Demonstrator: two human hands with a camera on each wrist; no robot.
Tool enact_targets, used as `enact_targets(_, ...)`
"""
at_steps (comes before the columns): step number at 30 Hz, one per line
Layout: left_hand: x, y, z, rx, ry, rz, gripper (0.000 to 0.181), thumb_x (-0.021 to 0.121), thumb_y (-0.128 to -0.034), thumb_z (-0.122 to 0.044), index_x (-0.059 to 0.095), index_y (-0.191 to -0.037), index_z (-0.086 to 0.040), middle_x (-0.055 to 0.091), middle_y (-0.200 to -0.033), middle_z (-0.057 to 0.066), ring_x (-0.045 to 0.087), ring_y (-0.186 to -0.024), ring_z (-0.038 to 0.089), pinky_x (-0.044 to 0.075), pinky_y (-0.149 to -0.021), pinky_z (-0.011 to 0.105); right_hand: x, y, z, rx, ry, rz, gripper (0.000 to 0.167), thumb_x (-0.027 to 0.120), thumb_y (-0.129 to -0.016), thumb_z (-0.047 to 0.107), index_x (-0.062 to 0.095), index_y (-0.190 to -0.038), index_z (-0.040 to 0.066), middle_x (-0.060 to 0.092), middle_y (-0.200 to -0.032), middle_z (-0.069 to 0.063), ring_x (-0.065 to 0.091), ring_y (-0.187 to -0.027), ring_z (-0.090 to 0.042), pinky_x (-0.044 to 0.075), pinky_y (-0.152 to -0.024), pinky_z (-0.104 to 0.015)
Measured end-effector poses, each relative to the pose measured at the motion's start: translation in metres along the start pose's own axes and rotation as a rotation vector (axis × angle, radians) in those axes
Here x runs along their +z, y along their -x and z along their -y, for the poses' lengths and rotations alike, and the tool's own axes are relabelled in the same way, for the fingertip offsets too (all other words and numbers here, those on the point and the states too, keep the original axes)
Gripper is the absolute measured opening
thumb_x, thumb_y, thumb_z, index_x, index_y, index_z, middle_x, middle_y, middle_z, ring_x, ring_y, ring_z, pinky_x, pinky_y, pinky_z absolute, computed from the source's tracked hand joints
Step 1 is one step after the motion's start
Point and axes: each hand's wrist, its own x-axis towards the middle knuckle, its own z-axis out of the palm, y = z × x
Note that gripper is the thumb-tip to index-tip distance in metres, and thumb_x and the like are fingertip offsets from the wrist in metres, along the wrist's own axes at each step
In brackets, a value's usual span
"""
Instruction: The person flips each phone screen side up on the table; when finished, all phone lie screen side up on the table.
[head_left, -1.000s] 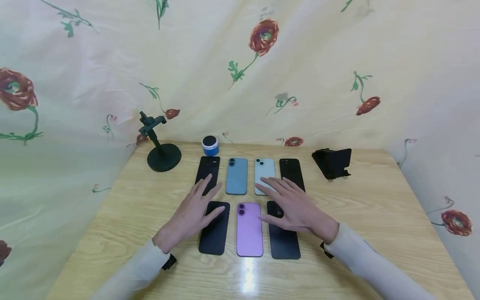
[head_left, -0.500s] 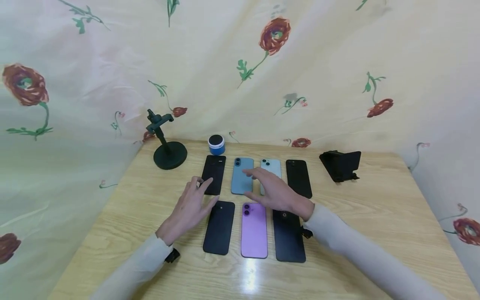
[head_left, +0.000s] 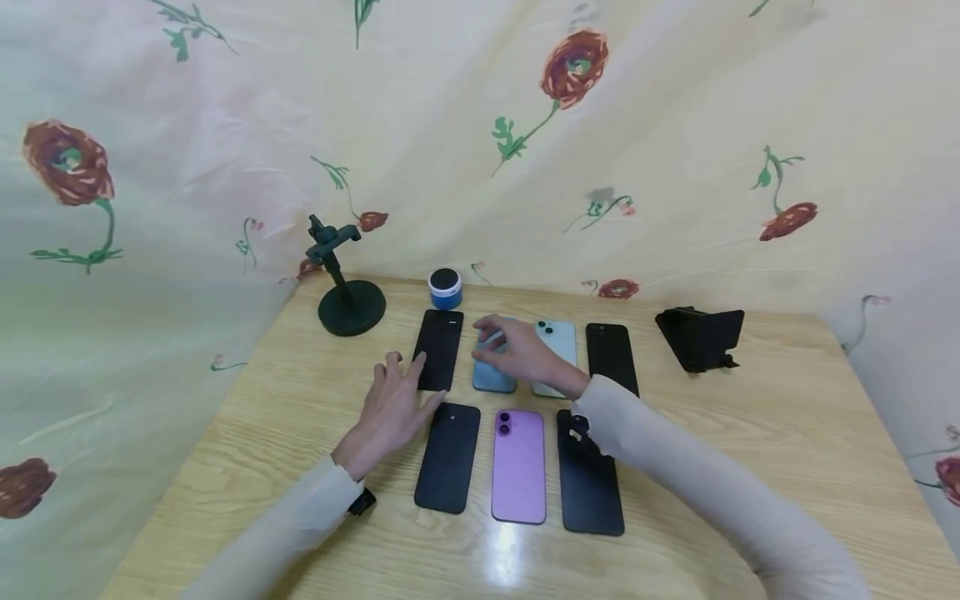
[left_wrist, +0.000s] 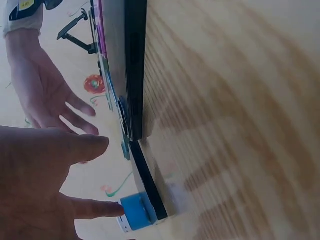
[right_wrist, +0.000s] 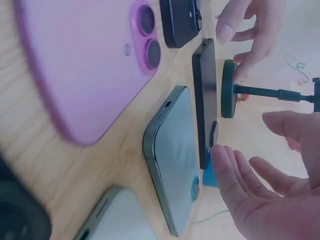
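In the head view my right hand (head_left: 521, 352) hovers over the blue phone (head_left: 493, 382) in the back row, partly hiding it. The right wrist view has that hand's thumb and fingers (right_wrist: 227, 172) apart, nothing between them, off the phone's surface. My left hand (head_left: 386, 417), fingers spread and loosely bent, is beside the back-left black phone (head_left: 441, 346) and the front-left black phone (head_left: 447, 458). From the left wrist view, its thumb and a finger (left_wrist: 97, 209) extend toward the phones without gripping anything.
Nearby lie a purple phone (head_left: 519, 467), a dark phone (head_left: 592, 492), a pale blue phone (head_left: 558, 342) and a black phone (head_left: 611, 354). A blue and white cylinder (head_left: 446, 289), a black round-based stand (head_left: 351, 308) and a black folding stand (head_left: 701, 337) line the table's back, before a flowered curtain.
My right hand has moved left from the right-hand phones to above the blue phone, its fingers drawing closer together. The left hand has shifted little, its fingers bending slightly. The phones look unmoved.
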Motion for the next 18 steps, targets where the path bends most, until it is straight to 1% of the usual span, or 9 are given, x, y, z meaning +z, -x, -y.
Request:
enact_targets(4, 0.000, -0.004, -0.004, -0.032, -0.021, 0.039, 0.076, 0.065, -0.1003, -0.051, 0.042, -0.160, -0.010, 0.040, -0.142, 0.028, 0.048, -0.109, 0.040, 0.050, -0.075, 0.038, 0.007, -0.013, -0.001, 0.074, -0.026, -0.026, 0.051, 0.068, -0.102, 0.022, 0.054, -0.146, 0.003, 0.069, -0.128, -0.015, 0.070, -0.112, -0.031, 0.060, -0.087, -0.038)
enact_targets(7, 0.000, -0.007, -0.007, -0.050, -0.036, 0.055, 0.075, 0.064, -0.1007, -0.050, 0.042, -0.160, -0.011, 0.041, -0.141, 0.027, 0.047, -0.108, 0.038, 0.048, -0.075, 0.037, 0.012, -0.024, -0.002, 0.118, -0.051, -0.043, 0.052, 0.069, -0.101, 0.023, 0.054, -0.147, 0.004, 0.070, -0.126, -0.014, 0.071, -0.105, -0.027, 0.058, -0.082, -0.032)
enact_targets(9, 0.000, -0.009, -0.010, -0.054, -0.041, 0.058, 0.074, 0.064, -0.1007, -0.050, 0.042, -0.160, -0.011, 0.043, -0.139, 0.027, 0.047, -0.106, 0.038, 0.048, -0.074, 0.037, 0.014, -0.032, -0.003, 0.144, -0.062, -0.057, 0.053, 0.069, -0.101, 0.024, 0.054, -0.147, 0.004, 0.070, -0.126, -0.014, 0.070, -0.102, -0.025, 0.056, -0.080, -0.031)
enact_targets(14, -0.002, -0.015, -0.016, -0.055, -0.045, 0.076, 0.074, 0.065, -0.1008, -0.049, 0.042, -0.160, -0.012, 0.046, -0.135, 0.029, 0.047, -0.103, 0.038, 0.045, -0.071, 0.035, 0.018, -0.047, -0.004, 0.226, -0.091, -0.087, 0.056, 0.072, -0.099, 0.027, 0.053, -0.147, 0.006, 0.071, -0.126, -0.014, 0.072, -0.102, -0.025, 0.056, -0.083, -0.032)
enact_targets(18, -0.001, -0.019, -0.018, -0.078, -0.047, 0.108, 0.073, 0.066, -0.1005, -0.048, 0.042, -0.160, -0.013, 0.046, -0.134, 0.027, 0.047, -0.105, 0.038, 0.045, -0.072, 0.035, 0.021, -0.058, -0.005, 0.279, -0.109, -0.086, 0.056, 0.071, -0.099, 0.028, 0.052, -0.148, 0.007, 0.070, -0.126, -0.013, 0.071, -0.106, -0.026, 0.056, -0.088, -0.034)
